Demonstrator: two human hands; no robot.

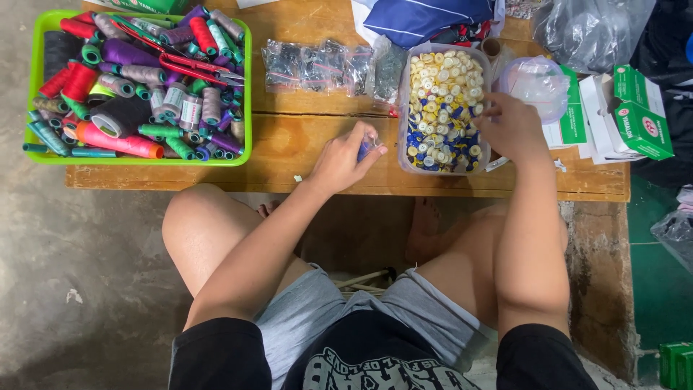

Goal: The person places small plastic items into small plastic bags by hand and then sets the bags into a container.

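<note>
Left hand (345,160) pinched a small blue button (366,149) above the table (289,137), grip closed. Right hand (511,128), fingers loosely curled, empty, rested on the clear button tub (404,108), steadying it.

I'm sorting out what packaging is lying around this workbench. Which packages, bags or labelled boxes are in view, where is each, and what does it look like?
Small clear plastic bags: a row at the table's back, holding dark bits.
Green and white cartons: stacked at the right end, rectangular.
Clear plastic tub: centre, full of yellow, white and blue buttons; the right hand rests on its rim.
Small clear packet: pinched in the left hand, blue contents.
Green carton: bottom right.
</note>
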